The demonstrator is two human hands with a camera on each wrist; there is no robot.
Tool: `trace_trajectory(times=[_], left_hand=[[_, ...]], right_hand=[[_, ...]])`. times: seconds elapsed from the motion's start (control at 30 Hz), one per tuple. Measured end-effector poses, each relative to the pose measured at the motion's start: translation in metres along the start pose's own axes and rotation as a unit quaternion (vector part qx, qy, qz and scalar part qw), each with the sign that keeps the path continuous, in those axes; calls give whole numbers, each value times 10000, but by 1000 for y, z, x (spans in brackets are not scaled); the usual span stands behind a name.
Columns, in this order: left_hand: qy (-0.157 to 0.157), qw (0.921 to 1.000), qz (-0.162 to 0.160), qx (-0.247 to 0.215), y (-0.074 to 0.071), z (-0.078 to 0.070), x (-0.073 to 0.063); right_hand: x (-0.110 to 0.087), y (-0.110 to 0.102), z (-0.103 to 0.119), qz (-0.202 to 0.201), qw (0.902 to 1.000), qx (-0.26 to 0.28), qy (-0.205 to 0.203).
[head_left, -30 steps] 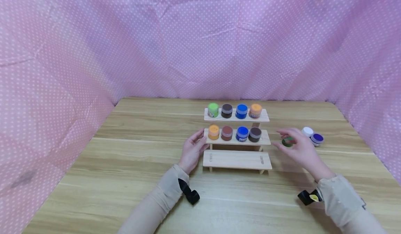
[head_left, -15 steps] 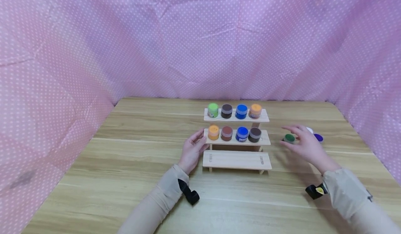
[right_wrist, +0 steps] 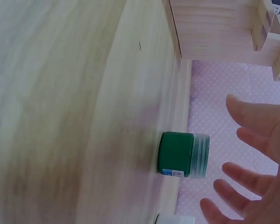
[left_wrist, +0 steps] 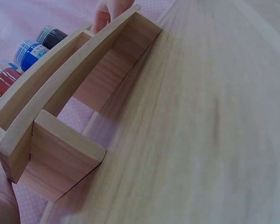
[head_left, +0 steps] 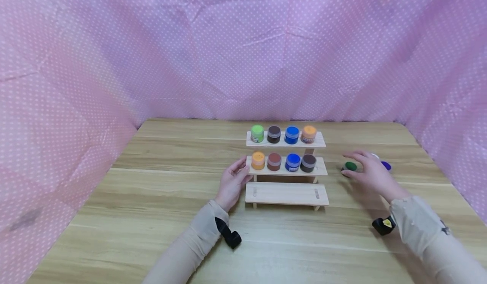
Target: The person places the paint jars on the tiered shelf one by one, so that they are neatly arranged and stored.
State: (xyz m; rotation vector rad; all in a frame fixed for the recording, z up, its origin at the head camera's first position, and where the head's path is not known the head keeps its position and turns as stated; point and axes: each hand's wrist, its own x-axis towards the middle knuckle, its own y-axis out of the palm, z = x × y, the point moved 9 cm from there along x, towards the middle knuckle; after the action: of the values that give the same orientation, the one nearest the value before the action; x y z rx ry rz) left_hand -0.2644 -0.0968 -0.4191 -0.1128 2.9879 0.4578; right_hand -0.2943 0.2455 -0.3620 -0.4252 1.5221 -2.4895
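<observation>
A three-step wooden rack [head_left: 287,193] stands on the table with small paint jars on its two upper steps. My left hand [head_left: 231,187] holds the left end of the middle step, thumb at the front; part of that hand shows at the left wrist view's lower left edge. My right hand [head_left: 374,176] hovers by a dark green paint jar [right_wrist: 177,154] with a clear lid, which stands upright on the table right of the rack. In the right wrist view, thumb and fingers are spread, with a gap between them and the jar.
A purple-lidded jar [head_left: 386,165] and a white-lidded jar [right_wrist: 175,219] stand behind the right hand, partly hidden. The upper steps carry jars such as a light green jar [head_left: 257,134] and a red-brown jar [head_left: 274,162]. Pink dotted cloth [head_left: 243,55] hangs behind the table.
My right hand has shifted slightly right, uncovering more of the green jar and hiding more of the white and purple ones. My left hand keeps its place on the rack.
</observation>
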Motion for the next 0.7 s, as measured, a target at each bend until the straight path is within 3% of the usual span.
trace_trajectory(times=[0.3, 0.7], left_hand=[[15, 10000, 23, -63, 0, 1, 0], [15, 10000, 37, -51, 0, 0, 0]], right_hand=[[-3, 14, -9, 637, 9976, 96, 271], [0, 15, -8, 629, 9977, 166, 172]])
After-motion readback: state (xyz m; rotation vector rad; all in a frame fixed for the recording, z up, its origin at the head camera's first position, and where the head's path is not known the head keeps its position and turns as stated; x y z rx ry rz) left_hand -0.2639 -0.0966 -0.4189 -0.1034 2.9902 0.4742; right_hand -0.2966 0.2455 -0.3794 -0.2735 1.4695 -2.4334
